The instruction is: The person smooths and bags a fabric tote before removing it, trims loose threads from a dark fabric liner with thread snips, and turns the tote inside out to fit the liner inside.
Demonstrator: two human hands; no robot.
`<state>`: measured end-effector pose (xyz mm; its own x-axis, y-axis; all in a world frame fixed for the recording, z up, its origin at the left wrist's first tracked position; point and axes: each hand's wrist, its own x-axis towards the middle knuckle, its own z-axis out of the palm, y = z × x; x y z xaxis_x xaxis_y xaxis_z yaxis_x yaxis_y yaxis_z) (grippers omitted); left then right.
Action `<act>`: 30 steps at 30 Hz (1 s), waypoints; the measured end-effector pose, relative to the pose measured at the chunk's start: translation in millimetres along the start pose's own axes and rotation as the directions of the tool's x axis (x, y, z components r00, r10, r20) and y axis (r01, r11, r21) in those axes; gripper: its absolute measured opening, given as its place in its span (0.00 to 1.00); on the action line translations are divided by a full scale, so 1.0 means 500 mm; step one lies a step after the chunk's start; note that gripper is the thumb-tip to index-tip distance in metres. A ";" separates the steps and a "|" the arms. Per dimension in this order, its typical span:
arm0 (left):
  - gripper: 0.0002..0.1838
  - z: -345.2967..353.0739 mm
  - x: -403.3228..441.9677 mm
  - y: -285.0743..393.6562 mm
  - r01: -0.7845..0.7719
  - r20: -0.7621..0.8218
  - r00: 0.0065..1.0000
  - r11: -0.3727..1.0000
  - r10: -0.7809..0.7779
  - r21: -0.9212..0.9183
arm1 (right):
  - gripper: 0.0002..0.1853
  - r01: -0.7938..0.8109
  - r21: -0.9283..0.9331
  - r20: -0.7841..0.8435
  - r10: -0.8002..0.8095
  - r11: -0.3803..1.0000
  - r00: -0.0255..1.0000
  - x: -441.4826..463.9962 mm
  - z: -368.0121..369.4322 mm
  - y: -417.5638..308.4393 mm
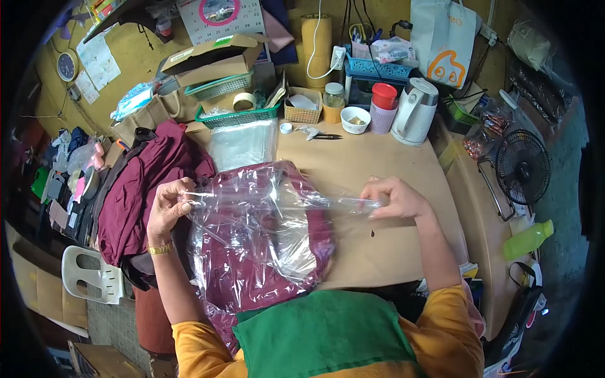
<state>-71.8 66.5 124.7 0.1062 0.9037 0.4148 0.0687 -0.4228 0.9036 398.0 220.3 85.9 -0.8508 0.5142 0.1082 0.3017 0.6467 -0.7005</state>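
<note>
My left hand (169,211) pinches one end of the upper edge of a clear plastic bag (293,242). The other end is gripped by my right hand (396,198), so the edge is drawn out taut and crinkled between them. Beneath the shiny film lies a maroon fabric article (233,264) on the table, reaching down to my lap. Glare and folds hide its shape, and I cannot tell whether it is fully inside the bag. Beyond it rests a stack of flat clear plastic bags (242,145).
A heap of maroon fabric bags (148,189) is at the left. Along the back of the table (378,258) stand a green basket (236,118), a white bowl (355,120), a red-lidded tumbler (382,113) and a white kettle (416,112). A black fan (523,167) is at right.
</note>
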 end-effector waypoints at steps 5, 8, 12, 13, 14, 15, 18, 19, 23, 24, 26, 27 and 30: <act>0.14 -0.028 -0.024 -0.061 0.152 0.002 0.988 0.988 -0.152 0.035 | 0.13 0.065 0.696 -0.016 -0.074 0.715 0.997 -0.013 0.014 0.046; 0.18 -0.022 -0.022 -0.071 -0.154 -0.028 0.988 0.970 0.152 -0.190 | 0.15 -0.112 0.150 -0.054 0.121 0.982 0.991 -0.004 0.002 0.039; 0.21 -0.001 -0.022 -0.068 -0.277 -0.072 0.960 0.866 0.272 -0.418 | 0.13 0.188 0.712 -0.244 -0.013 0.676 0.970 0.001 0.018 0.067; 0.21 -0.002 -0.020 -0.064 -0.278 -0.074 0.959 0.865 0.273 -0.418 | 0.13 0.323 0.788 -0.283 -0.157 0.524 0.946 0.010 0.022 0.074; 0.22 -0.004 -0.017 -0.059 -0.246 -0.010 0.965 0.889 0.263 -0.386 | 0.13 0.428 0.838 -0.341 -0.287 0.339 0.895 0.016 0.023 0.078; 0.23 -0.005 -0.015 -0.052 -0.214 0.054 0.967 0.911 0.249 -0.351 | 0.13 0.428 0.838 -0.342 -0.285 0.338 0.895 0.018 0.016 0.077; 0.23 -0.005 -0.023 0.002 -0.130 0.053 0.989 0.987 0.135 -0.091 | 0.14 0.389 0.746 -0.339 -0.194 0.541 0.921 0.013 -0.016 0.062; 0.23 -0.005 -0.027 0.012 -0.061 0.024 0.998 0.996 0.060 0.068 | 0.15 0.178 0.612 -0.265 -0.012 0.770 0.964 0.007 -0.027 0.055; 0.22 0.007 -0.045 0.036 0.038 0.031 0.999 0.993 -0.041 0.110 | 0.16 0.067 0.318 -0.327 0.043 0.946 0.944 0.003 -0.021 0.057; 0.22 -0.004 -0.047 0.025 -0.068 0.017 0.998 0.992 0.066 0.105 | 0.16 0.065 0.322 -0.325 0.046 0.945 0.945 -0.004 -0.015 0.072; 0.21 -0.014 -0.054 0.020 -0.107 -0.056 0.991 0.981 0.118 0.160 | 0.10 0.349 0.581 -0.489 -0.027 0.735 0.872 -0.019 -0.008 0.105; 0.20 -0.013 -0.054 0.018 -0.116 -0.077 0.988 0.978 0.131 0.176 | 0.10 0.349 0.581 -0.489 -0.027 0.736 0.872 -0.014 0.001 0.097; 0.17 0.065 -0.021 -0.004 -0.266 -0.261 0.946 0.917 0.189 -0.298 | 0.10 0.606 0.670 -0.652 -0.051 0.428 0.757 0.037 0.055 0.038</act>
<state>-40.7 55.7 115.3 -0.1458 0.7929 0.5917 -0.2609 -0.6077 0.7501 376.4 226.6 55.3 -0.3789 0.7230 0.5776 -0.6748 0.2113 -0.7071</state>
